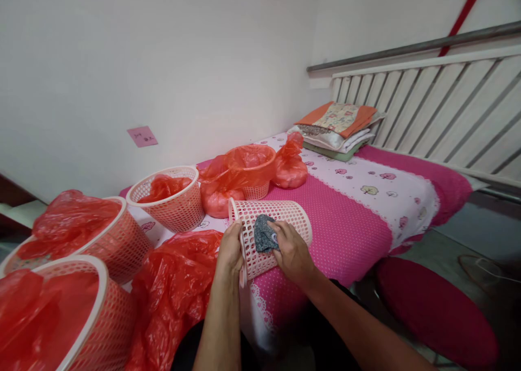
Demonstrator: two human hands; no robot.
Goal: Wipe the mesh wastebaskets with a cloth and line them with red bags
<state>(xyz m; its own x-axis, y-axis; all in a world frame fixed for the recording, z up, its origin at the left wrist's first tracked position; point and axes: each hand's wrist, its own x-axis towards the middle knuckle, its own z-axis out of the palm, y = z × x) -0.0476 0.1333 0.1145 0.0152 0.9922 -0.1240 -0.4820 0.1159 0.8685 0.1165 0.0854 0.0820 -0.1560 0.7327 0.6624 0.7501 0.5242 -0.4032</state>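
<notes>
A pale pink perforated plastic basket (291,211) lies on its side at the bed's near edge, its rim facing left. My left hand (231,246) is closed around that rim. My right hand (291,249) grips a grey cloth (264,232) and presses it against the basket's holed side wall. Part of the cloth is hidden under the fingers. Beside my left forearm lies a crumpled red plastic bag (175,278).
Several baskets with red bags stand at left, including one upright basket (175,213). A tied red bag (290,167) sits farther back. Folded bedding (337,126) lies by the radiator (431,105). A dark red round stool (435,311) stands at right.
</notes>
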